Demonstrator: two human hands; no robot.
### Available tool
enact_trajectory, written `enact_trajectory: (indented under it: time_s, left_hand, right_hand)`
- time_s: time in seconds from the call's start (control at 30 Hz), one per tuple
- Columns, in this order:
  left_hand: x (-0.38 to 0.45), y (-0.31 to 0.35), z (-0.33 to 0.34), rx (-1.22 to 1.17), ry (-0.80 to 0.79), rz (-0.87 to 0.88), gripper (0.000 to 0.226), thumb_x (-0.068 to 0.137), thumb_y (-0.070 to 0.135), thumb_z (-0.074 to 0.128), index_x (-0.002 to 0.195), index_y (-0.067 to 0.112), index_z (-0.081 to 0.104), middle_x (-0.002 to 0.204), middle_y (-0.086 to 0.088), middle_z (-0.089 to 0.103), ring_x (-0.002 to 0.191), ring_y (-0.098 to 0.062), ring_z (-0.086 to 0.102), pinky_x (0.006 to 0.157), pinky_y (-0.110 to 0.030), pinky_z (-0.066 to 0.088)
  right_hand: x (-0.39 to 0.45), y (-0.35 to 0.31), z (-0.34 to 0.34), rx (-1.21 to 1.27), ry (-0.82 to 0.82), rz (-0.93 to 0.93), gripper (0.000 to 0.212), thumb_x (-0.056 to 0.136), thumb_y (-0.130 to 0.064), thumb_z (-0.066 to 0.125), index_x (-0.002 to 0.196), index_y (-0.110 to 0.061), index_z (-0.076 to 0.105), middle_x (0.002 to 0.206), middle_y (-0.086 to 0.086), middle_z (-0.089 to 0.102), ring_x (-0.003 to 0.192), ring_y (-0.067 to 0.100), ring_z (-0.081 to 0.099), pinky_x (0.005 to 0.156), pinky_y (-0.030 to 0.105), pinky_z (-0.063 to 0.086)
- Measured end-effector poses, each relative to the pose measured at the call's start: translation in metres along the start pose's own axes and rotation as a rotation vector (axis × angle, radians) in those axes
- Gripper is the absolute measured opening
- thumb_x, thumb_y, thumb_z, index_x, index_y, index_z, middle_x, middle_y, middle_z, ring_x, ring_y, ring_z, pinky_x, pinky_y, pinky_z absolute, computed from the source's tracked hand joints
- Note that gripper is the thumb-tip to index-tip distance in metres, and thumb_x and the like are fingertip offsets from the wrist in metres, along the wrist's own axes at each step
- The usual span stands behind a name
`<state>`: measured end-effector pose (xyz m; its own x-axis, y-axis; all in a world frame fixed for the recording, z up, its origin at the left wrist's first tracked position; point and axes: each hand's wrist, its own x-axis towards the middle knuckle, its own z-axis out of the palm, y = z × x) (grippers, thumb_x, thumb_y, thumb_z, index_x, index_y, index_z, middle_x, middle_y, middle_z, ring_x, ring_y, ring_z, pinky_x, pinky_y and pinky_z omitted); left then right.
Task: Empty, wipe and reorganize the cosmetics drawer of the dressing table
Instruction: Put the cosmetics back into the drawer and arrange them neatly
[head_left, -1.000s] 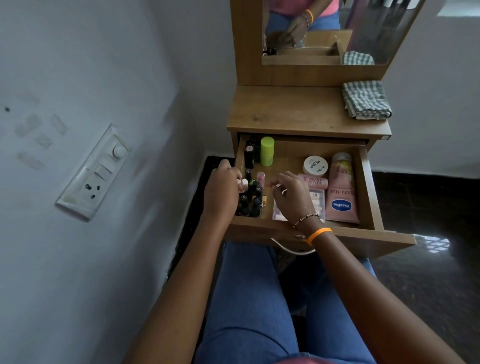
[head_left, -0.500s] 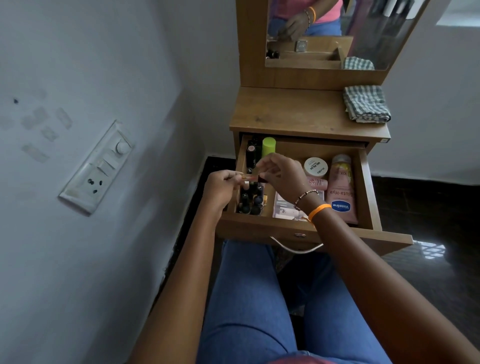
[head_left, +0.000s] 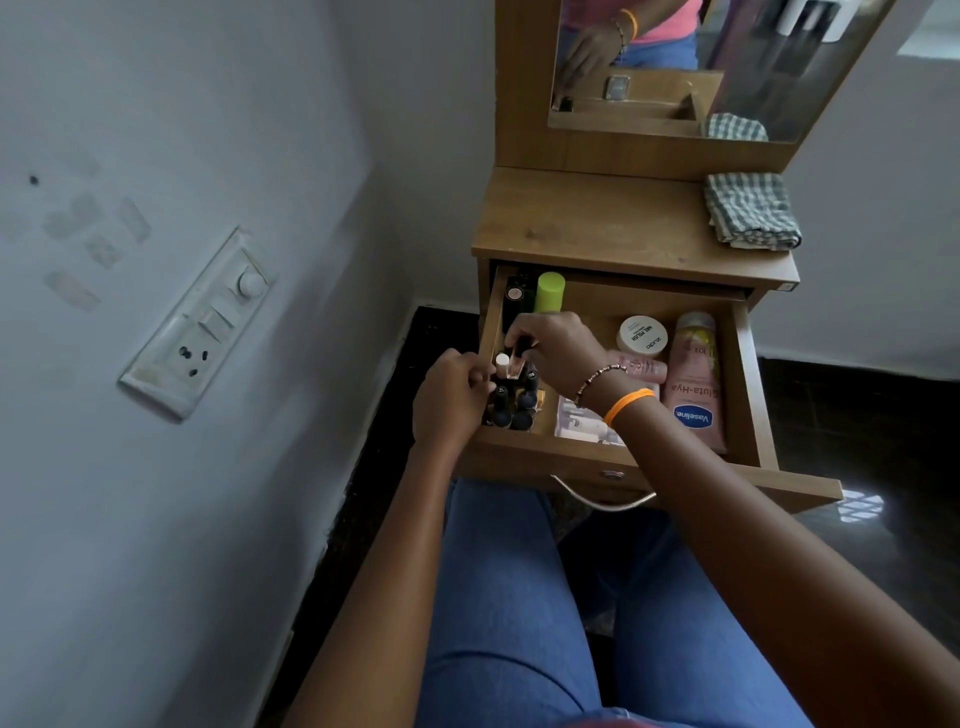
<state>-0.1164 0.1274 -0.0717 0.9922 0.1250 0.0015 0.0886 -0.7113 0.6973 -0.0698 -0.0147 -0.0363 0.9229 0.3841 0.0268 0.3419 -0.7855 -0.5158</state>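
Observation:
The wooden drawer (head_left: 747, 374) of the dressing table is pulled open over my lap. At its left side, both hands work above a cluster of black-capped nail polish bottles (head_left: 514, 408). My right hand (head_left: 558, 348) pinches a pink nail polish bottle (head_left: 516, 367) by its dark cap. My left hand (head_left: 449, 400) grips a small white-capped bottle (head_left: 502, 362) right beside it. A green tube (head_left: 550, 292) and a black lipstick (head_left: 514, 301) stand at the back left. A white jar (head_left: 642, 335), a small pink tube (head_left: 647, 368), a flat packet (head_left: 579, 423) and a pink Vaseline tube (head_left: 693, 387) lie further right.
A folded checked cloth (head_left: 751, 210) lies at the right of the wooden tabletop (head_left: 587, 228), below the mirror (head_left: 727, 67). A metal handle (head_left: 602, 500) hangs from the drawer front. A wall with a switch panel (head_left: 202, 322) runs close on the left. The floor is dark.
My right hand left the middle of the drawer, met my left hand above the bottles, and now holds the pink bottle low over the left cluster. My view shifted slightly.

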Motion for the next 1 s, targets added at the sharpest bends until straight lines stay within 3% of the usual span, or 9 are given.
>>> enact_trajectory:
  time_s: [0.17,0.33,0.63,0.8,0.9,1.0]
  left_hand:
    - [-0.004,-0.002,0.003,0.075,0.034,0.038,0.019,0.093,0.017,0.051,0.100,0.023,0.069,0.094,0.004,0.055,0.075,-0.010,0.052,0.061,-0.027,0.039]
    - [-0.003,-0.002,0.003,0.129,0.000,0.019,0.018,0.092,0.015,0.049,0.093,0.014,0.067,0.093,-0.002,0.056,0.079,-0.021,0.058,0.067,-0.040,0.051]
    - [-0.002,-0.002,0.004,0.106,-0.003,0.004,0.015,0.091,0.012,0.052,0.088,0.015,0.066,0.097,-0.002,0.058,0.081,-0.020,0.059,0.069,-0.036,0.051]
    - [0.003,-0.001,0.005,0.045,0.000,0.028,0.014,0.089,0.008,0.057,0.094,0.017,0.066,0.092,0.004,0.054,0.076,-0.011,0.054,0.059,-0.021,0.042]
    - [0.013,0.004,0.000,-0.010,0.035,0.068,0.018,0.087,0.003,0.060,0.094,0.015,0.069,0.091,0.004,0.055,0.073,-0.001,0.051,0.059,-0.007,0.035]
    - [0.016,0.004,0.002,0.017,0.029,0.093,0.010,0.087,0.007,0.063,0.088,0.013,0.071,0.090,0.004,0.055,0.070,0.000,0.049,0.056,-0.006,0.032]
  right_hand:
    - [0.000,-0.001,0.012,-0.158,-0.083,-0.065,0.020,0.081,0.002,0.057,0.099,-0.006,0.058,0.096,0.014,0.064,0.086,0.031,0.062,0.070,0.034,0.050]
    - [0.000,0.003,0.027,-0.290,-0.136,-0.175,0.017,0.083,-0.001,0.055,0.099,-0.007,0.058,0.098,0.011,0.061,0.086,0.033,0.063,0.070,0.040,0.053]
    - [0.006,0.002,0.021,-0.312,-0.168,-0.237,0.013,0.086,-0.003,0.055,0.096,-0.007,0.063,0.096,0.012,0.064,0.088,0.029,0.063,0.071,0.035,0.052]
    - [-0.009,0.019,0.003,0.140,0.215,0.093,0.012,0.080,-0.002,0.061,0.084,-0.010,0.070,0.083,0.005,0.070,0.078,0.020,0.064,0.070,0.029,0.052]
    - [-0.019,0.035,0.007,0.098,0.157,0.306,0.016,0.080,-0.001,0.055,0.083,-0.008,0.069,0.085,0.010,0.070,0.082,0.026,0.064,0.069,0.027,0.046]
    - [-0.023,0.041,0.019,0.021,-0.020,0.391,0.018,0.083,-0.002,0.054,0.089,-0.005,0.071,0.095,0.014,0.071,0.093,0.029,0.063,0.077,0.030,0.047]
